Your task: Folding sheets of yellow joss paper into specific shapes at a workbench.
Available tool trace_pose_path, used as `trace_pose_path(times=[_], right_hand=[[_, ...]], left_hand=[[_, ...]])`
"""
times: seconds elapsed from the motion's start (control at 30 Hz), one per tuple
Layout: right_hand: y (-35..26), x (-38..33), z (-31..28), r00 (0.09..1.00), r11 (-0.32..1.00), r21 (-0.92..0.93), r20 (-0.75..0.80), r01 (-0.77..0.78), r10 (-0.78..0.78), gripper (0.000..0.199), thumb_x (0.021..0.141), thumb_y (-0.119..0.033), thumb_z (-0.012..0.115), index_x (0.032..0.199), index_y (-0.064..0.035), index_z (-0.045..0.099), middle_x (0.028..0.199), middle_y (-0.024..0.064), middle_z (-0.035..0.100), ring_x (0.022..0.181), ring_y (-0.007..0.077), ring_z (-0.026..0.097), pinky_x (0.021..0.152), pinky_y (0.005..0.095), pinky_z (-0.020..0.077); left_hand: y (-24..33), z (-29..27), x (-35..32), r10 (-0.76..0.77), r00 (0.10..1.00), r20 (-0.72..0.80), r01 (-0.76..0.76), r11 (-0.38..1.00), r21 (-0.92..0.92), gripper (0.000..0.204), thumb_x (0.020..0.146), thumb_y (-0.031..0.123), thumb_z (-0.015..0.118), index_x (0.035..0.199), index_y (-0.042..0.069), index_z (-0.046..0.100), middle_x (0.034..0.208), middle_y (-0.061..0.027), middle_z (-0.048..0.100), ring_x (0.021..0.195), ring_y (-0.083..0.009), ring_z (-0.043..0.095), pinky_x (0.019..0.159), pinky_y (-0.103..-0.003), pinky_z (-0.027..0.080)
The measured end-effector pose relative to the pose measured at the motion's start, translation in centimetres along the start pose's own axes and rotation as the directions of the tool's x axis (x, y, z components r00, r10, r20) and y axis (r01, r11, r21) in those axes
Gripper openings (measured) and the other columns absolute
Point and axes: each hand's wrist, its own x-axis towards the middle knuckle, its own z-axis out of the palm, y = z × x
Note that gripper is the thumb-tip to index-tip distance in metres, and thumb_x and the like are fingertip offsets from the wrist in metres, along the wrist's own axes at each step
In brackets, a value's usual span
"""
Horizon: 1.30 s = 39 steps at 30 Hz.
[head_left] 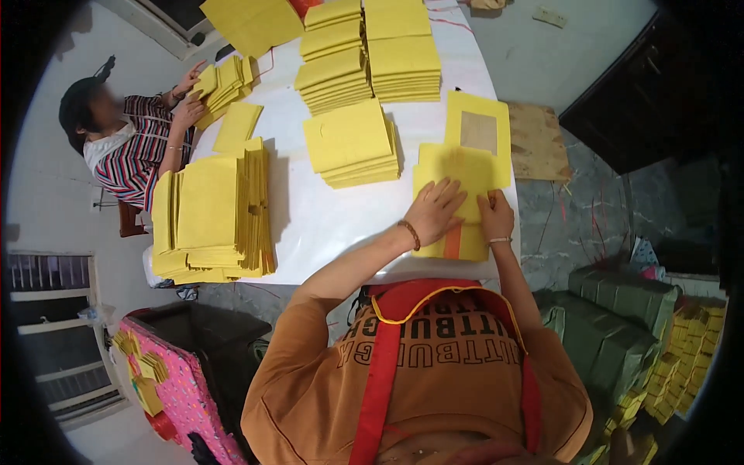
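Before me at the table's near right lies a folded yellow paper piece, with an orange strip showing on its near part. My left hand rests flat on it, fingers stretched forward. Along its right edge, my right hand has its fingers curled and pinches the paper. Just beyond lies a flat yellow sheet with a grey-brown rectangle in it, partly covered by the folded piece. To the left of my hands stands a low stack of folded yellow pieces.
A tall yellow stack stands on the white table at the left. Several more stacks fill the far side. A person at the left handles yellow pieces. Dark green bundles lie at the lower right.
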Motion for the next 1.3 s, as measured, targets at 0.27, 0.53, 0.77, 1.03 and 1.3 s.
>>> trace_pose_path(times=[0.27,0.53,0.77,1.03,1.3], right_hand=[[-1.6,-2.6,-1.3,0.791,0.709,-0.423,0.031,0.564,-0.611,0.057,0.08,-0.03,0.055,0.13,-0.0094,0.037,0.127,0.0092,0.046,0.119,0.0259,0.041,0.094,0.0515,0.0268],[0.5,-3.7,-0.3,0.84,0.731,-0.42,0.343,0.538,-0.421,0.053,0.089,-0.032,0.038,0.136,-0.0085,0.028,0.143,0.0064,0.024,0.133,0.025,0.018,0.101,0.0614,-0.0001],[-0.1,-3.6,0.1,0.869,0.754,-0.444,0.349,0.484,-0.352,0.05,0.089,-0.028,0.038,0.136,-0.0099,0.03,0.144,0.0045,0.024,0.135,0.0257,0.014,0.101,0.0614,0.0],[2.1,-1.1,-0.3,0.863,0.912,0.147,0.297,0.383,-0.41,0.056,0.082,-0.012,0.054,0.133,-0.0039,0.033,0.137,0.0111,0.035,0.132,0.0276,0.023,0.105,0.0396,0.0208],[0.3,-1.1,-3.7,0.994,0.735,0.678,0.075,0.009,-0.081,0.039,0.088,-0.012,0.053,0.124,0.0022,0.044,0.119,0.0114,0.051,0.108,0.0145,0.048,0.093,0.0253,0.0358]], left_hand=[[0.1,0.5,-0.8,0.003,0.998,0.059,-0.003,1.0,-0.002,0.06,0.079,0.04,0.056,0.128,0.009,0.041,0.135,-0.016,0.034,0.126,-0.0324,0.027,0.101,-0.046,0.023],[0.1,0.6,-0.9,0.045,0.998,0.032,-0.046,0.999,0.025,0.057,0.079,0.04,0.055,0.125,0.008,0.045,0.129,-0.0155,0.039,0.12,-0.0302,0.034,0.096,-0.042,0.029],[1.1,1.9,-1.1,0.212,0.973,0.091,-0.23,0.88,0.415,0.044,0.076,0.022,0.052,0.11,-0.005,0.05,0.104,-0.0202,0.053,0.089,-0.028,0.052,0.07,-0.034,0.044],[1.1,1.0,0.2,0.225,0.971,0.078,-0.238,0.899,0.367,0.036,0.073,0.02,0.051,0.102,-0.003,0.052,0.082,-0.0115,0.054,0.078,-0.0234,0.052,0.062,-0.033,0.043],[-0.1,-8.9,0.0,0.409,0.842,-0.353,-0.226,0.86,0.457,0.042,0.069,0.008,0.057,0.11,0.002,0.054,0.107,-0.011,0.058,0.091,-0.0245,0.057,0.073,-0.033,0.046]])
